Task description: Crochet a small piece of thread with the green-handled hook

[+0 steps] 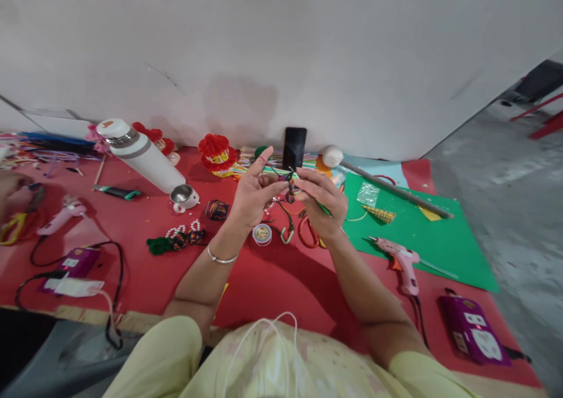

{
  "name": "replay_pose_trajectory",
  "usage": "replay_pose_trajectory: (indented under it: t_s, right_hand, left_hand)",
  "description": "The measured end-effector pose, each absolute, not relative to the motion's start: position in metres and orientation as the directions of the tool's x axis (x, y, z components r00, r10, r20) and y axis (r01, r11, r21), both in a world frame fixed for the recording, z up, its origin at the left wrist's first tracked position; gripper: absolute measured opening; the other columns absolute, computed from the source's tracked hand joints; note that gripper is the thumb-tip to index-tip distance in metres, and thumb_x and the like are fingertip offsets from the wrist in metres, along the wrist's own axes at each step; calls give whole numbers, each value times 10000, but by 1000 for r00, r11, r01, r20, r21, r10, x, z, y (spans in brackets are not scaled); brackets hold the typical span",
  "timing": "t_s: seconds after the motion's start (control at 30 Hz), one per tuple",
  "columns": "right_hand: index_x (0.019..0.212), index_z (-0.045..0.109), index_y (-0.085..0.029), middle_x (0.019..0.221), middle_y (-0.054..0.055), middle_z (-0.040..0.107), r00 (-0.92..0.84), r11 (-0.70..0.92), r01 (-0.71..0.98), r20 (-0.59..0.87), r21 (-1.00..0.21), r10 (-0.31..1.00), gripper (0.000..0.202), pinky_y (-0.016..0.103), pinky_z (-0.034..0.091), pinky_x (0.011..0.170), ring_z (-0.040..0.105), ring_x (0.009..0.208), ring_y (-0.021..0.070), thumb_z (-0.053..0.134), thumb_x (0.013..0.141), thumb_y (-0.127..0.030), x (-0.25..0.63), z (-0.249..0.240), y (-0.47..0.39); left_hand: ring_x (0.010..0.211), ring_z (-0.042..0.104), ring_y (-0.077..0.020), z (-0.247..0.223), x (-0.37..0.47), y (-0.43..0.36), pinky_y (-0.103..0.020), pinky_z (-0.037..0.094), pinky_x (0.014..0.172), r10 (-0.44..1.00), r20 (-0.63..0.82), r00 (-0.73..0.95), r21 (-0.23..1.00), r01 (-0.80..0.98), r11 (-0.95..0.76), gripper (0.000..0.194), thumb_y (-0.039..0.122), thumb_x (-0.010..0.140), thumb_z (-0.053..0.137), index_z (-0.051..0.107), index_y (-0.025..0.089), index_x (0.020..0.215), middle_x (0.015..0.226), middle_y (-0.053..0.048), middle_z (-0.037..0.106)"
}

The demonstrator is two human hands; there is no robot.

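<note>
Over the middle of the red-covered table, my left hand [256, 196] pinches a small dark multicoloured piece of yarn work [289, 190], with a strand of yarn raised over its index finger. My right hand [323, 200] is closed round a thin crochet hook [325, 211], its tip at the yarn work between both hands. A ball of dark multicoloured yarn [217, 210] lies left of my left wrist. Below the hands are a small round spool [262, 234] and red-handled scissors [307, 232]. A green and multicoloured knitted piece [175, 242] with white beads rests further left.
A white bottle [143, 157] and metal cup [183, 197] stand left; a black phone [294, 147] leans against the white partition [272, 58]. Right, a pink glue gun [402, 261] lies by green sheet [448, 245] and purple box [475, 330]. Another person's hand [15, 190] is far left.
</note>
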State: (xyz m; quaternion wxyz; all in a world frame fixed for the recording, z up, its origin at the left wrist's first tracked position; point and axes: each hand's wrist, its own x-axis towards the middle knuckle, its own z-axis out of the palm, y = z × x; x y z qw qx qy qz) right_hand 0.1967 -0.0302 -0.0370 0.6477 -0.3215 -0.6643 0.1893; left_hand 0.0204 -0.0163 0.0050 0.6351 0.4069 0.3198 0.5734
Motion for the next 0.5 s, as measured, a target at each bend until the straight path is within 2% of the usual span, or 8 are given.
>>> replay_pose_trajectory:
  t_s: [0.13,0.2,0.3,0.37,0.5]
  right_hand:
    - [1224,818,-427,1300,18,827,5,729,193,744,-656,668,269,516,615,1104,773,1183,262,774,963,-379,198,-38,-29]
    - [1250,807,-422,1337,26,815,-16,737,193,749,-647,662,283,511,609,1114,765,1219,265,761,972,-398,198,-37,-29]
    - [1277,791,-427,1353,25,808,-44,761,191,769,-620,637,300,492,617,1100,765,1229,254,750,983,-383,196,-36,-28]
    - [1245,804,-408,1303,27,823,-14,771,189,783,-608,622,270,479,632,1074,779,1186,242,749,986,-357,195,-36,-28]
    - [1146,826,-342,1207,37,838,137,761,175,781,-625,610,175,476,643,1054,785,1151,235,723,1004,-351,189,-35,-28]
  left_hand:
    - [418,403,-45,1,18,-16,-200,240,405,984,60,167,901,-433,18,1088,206,630,1017,551,357,1601,635,92,645]
    - [456,478,-65,-1,18,-16,-190,314,440,981,79,179,904,-428,6,1092,200,629,1022,549,349,1602,627,90,639]
    - [582,632,-110,-5,20,-17,-205,483,577,971,115,209,909,-416,-18,1136,201,618,1032,518,330,1623,705,60,697]
    - [665,696,-144,-8,21,-17,-240,551,666,963,143,228,925,-376,-48,1216,223,629,1030,425,312,1680,768,38,734]
    - [793,750,-176,-14,24,-15,-287,596,775,932,209,294,943,-313,-113,1318,311,744,973,140,307,1765,898,-2,786]
